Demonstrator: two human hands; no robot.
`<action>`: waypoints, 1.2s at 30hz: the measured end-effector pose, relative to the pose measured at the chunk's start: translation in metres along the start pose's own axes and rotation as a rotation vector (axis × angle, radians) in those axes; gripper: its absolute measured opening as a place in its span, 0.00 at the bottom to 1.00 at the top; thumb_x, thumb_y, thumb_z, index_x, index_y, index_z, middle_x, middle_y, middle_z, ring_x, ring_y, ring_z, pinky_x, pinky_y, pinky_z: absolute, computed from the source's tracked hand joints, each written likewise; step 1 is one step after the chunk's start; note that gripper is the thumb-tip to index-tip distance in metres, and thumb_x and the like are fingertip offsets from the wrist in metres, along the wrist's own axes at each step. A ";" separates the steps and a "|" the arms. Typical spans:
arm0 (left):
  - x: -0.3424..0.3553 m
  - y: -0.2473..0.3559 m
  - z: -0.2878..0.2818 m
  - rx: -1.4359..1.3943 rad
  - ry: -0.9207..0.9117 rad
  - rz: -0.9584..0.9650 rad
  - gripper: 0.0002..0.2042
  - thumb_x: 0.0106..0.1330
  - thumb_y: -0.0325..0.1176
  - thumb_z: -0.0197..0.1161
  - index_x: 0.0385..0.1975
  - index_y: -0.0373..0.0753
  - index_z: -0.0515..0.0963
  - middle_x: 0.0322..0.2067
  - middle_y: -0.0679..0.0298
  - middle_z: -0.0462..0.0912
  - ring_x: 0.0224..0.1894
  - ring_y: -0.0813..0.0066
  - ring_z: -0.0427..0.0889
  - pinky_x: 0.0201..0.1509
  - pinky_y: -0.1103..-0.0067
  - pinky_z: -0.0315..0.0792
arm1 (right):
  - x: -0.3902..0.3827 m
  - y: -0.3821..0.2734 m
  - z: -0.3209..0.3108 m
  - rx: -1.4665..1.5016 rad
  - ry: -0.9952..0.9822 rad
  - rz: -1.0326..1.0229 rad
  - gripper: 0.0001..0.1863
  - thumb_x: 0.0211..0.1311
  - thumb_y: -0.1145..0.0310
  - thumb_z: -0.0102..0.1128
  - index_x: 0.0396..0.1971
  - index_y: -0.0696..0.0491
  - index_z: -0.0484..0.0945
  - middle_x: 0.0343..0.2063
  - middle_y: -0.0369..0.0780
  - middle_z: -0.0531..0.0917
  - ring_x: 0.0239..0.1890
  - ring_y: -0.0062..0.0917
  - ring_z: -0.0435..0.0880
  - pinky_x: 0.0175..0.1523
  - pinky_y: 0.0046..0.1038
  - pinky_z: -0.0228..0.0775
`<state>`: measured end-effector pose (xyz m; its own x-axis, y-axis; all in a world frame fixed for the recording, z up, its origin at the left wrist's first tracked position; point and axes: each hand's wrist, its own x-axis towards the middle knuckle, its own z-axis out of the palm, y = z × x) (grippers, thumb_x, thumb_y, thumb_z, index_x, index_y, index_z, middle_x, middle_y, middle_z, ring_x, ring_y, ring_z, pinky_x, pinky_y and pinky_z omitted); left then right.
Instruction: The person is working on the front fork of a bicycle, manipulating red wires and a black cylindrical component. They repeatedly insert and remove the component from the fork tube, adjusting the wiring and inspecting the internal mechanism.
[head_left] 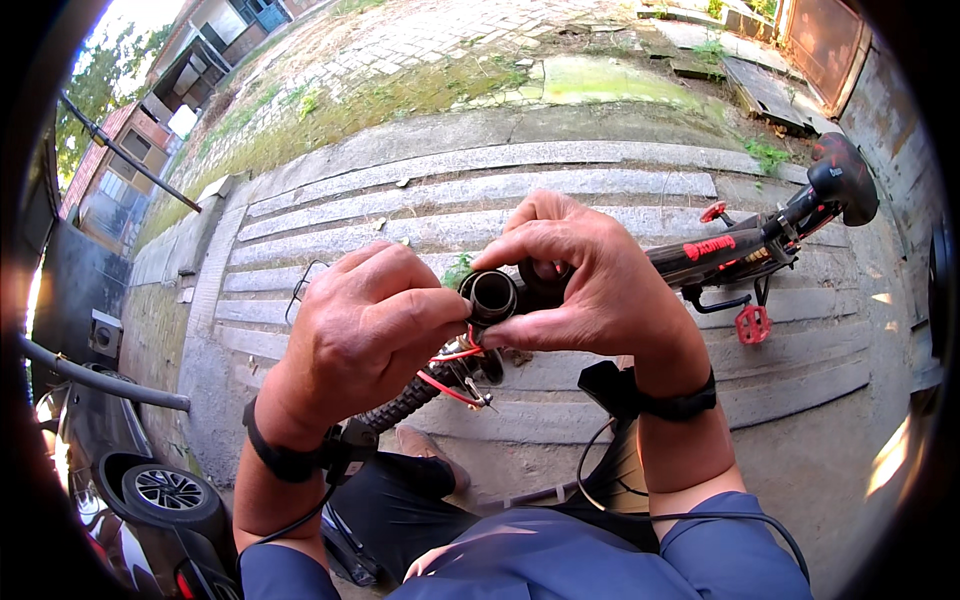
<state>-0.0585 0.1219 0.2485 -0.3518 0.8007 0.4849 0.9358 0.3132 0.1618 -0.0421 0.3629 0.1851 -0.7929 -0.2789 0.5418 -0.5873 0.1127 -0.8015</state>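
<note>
A bicycle stands in front of me with the open end of its head tube point(493, 292) facing up between my hands. Dark rings line the round opening. My left hand point(375, 315) has its fingers curled and its thumb and forefinger pinched at the tube's left rim; whatever they hold is hidden. My right hand point(590, 280) curves around the tube's right side, index finger at the far rim and thumb at the near rim. Below, red cables point(447, 380) hang beside the knobby front tyre point(395, 405).
The black frame point(710, 250) runs right to the saddle point(845, 180), with a red pedal point(753, 324) below. Stone slabs point(450, 215) cover the ground. A dark car point(165, 490) is at lower left, near a grey pole point(110, 380). A metal wall is at the right.
</note>
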 end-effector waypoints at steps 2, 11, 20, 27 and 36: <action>0.002 -0.001 0.000 0.000 -0.013 0.014 0.12 0.55 0.25 0.75 0.37 0.43 0.81 0.28 0.64 0.78 0.28 0.64 0.80 0.29 0.70 0.71 | 0.000 0.003 0.000 0.004 0.008 -0.017 0.22 0.41 0.67 0.83 0.41 0.53 0.89 0.34 0.41 0.81 0.39 0.30 0.82 0.44 0.29 0.76; 0.004 -0.004 -0.002 0.069 -0.101 0.049 0.12 0.55 0.26 0.74 0.36 0.44 0.79 0.30 0.64 0.76 0.29 0.62 0.78 0.31 0.69 0.71 | 0.000 -0.003 -0.001 -0.015 -0.011 -0.004 0.22 0.42 0.68 0.83 0.41 0.53 0.89 0.34 0.41 0.82 0.39 0.31 0.82 0.45 0.29 0.75; 0.000 -0.003 0.005 0.096 -0.030 0.018 0.09 0.54 0.28 0.70 0.33 0.46 0.80 0.28 0.66 0.74 0.27 0.64 0.78 0.27 0.70 0.71 | 0.000 -0.004 -0.004 0.019 -0.020 0.008 0.21 0.42 0.69 0.82 0.41 0.53 0.89 0.35 0.41 0.83 0.40 0.29 0.81 0.47 0.29 0.75; -0.005 -0.005 0.010 0.057 0.036 0.042 0.12 0.56 0.26 0.75 0.37 0.44 0.80 0.27 0.64 0.75 0.24 0.66 0.77 0.24 0.72 0.68 | -0.001 0.004 -0.003 0.142 -0.020 -0.017 0.22 0.44 0.73 0.82 0.44 0.54 0.89 0.36 0.39 0.84 0.42 0.27 0.81 0.49 0.27 0.74; -0.012 -0.004 0.013 0.055 0.101 -0.030 0.14 0.59 0.29 0.76 0.42 0.39 0.79 0.29 0.62 0.78 0.27 0.66 0.79 0.29 0.73 0.72 | -0.002 0.004 -0.004 0.191 -0.017 -0.013 0.21 0.46 0.72 0.83 0.44 0.53 0.89 0.36 0.38 0.84 0.42 0.25 0.81 0.48 0.27 0.74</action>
<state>-0.0582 0.1181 0.2306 -0.3733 0.7360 0.5647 0.9212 0.3663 0.1315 -0.0435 0.3674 0.1816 -0.7817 -0.2954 0.5493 -0.5546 -0.0736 -0.8289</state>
